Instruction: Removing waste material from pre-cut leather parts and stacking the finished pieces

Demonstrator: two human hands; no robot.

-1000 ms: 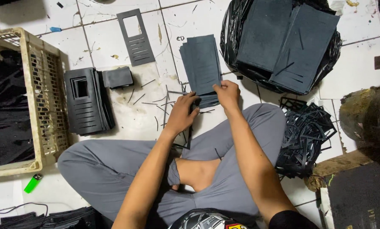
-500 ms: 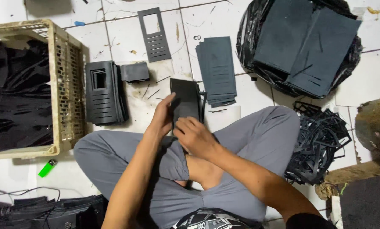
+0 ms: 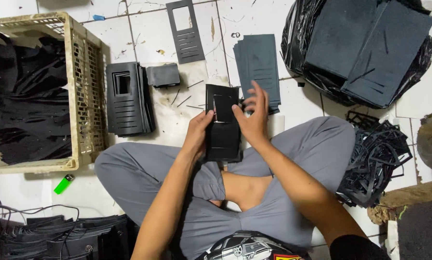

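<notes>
A black rectangular die-cut sheet with a window hole and slots [image 3: 222, 124], held above the person's crossed legs in grey trousers [image 3: 144, 173], serves as the landmark. Far to its left stands a cream plastic lattice crate [image 3: 83, 91] heaped with black offcuts [image 3: 28, 96]. Below the crate, left of and lower than the sheet, a small green lighter [image 3: 63, 183] lies on the white tiled floor [image 3: 105, 33], and further down at the bottom left sit black stacked pieces with cables [image 3: 57, 233]. Between crate and sheet, just to the sheet's left, rests a stack of finished black slotted cut-outs [image 3: 127, 98], with a small dark grey block [image 3: 163, 75] touching its upper right corner. Above and slightly left of the sheet lies a single black frame piece with a window [image 3: 185, 30].

The left hand [image 3: 196, 135] grips the sheet's left edge, fingers closed on it with the thumb on the front face. The right hand [image 3: 252, 118] sits at its upper right, thumb pressing near the window hole while the other fingers are spread apart and lifted.

Just above and right of the sheet lies a pile of uncut dark blue-grey sheets [image 3: 259, 62]. Further right, a black plastic bag [image 3: 293, 43] holds large dark flat boards [image 3: 370, 48]. To the lower right is a tangle of black skeleton waste strips [image 3: 375, 159].
</notes>
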